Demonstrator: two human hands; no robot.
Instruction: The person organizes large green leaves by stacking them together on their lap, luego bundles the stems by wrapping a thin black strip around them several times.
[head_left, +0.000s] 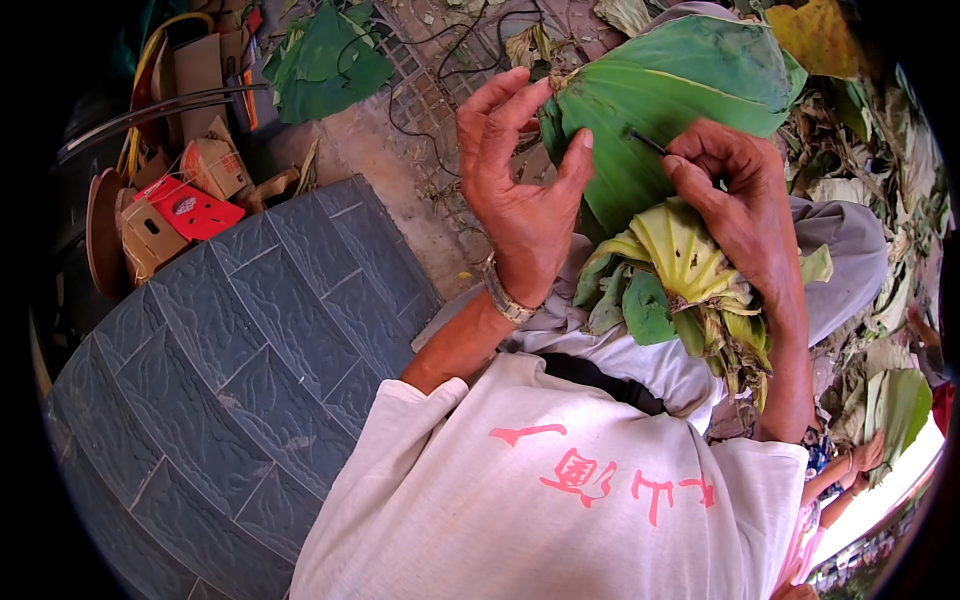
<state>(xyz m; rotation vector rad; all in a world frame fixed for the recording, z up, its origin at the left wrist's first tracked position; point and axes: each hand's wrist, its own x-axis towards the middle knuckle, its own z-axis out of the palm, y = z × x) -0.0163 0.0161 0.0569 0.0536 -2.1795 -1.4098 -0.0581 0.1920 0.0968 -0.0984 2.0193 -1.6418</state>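
Note:
My left hand (517, 165), with a metal wristwatch, is spread at the left edge of a folded green lotus leaf (630, 157). Its fingertips are near the leaf's brown stem end, and its thumb lies over the leaf's edge; no firm grip shows. Pinched between my right thumb and fingers (671, 150) is a thin dark rod-like tool (646, 141), its tip against the leaf's face. Under my right hand, over my lap, lies a bundle of yellow-green leaves (686, 262) with withered brown ends. Whether the tip pierces the leaf cannot be told.
Dark slate-like tiles (262, 337) form a raised surface at left. Cardboard pieces (154, 232) and a red box (191, 206) stand beyond it. Green leaves (326, 67) and a black cord (420, 131) lie on the ground. Dried leaves (847, 172) heap at right, near another person's hands (866, 457).

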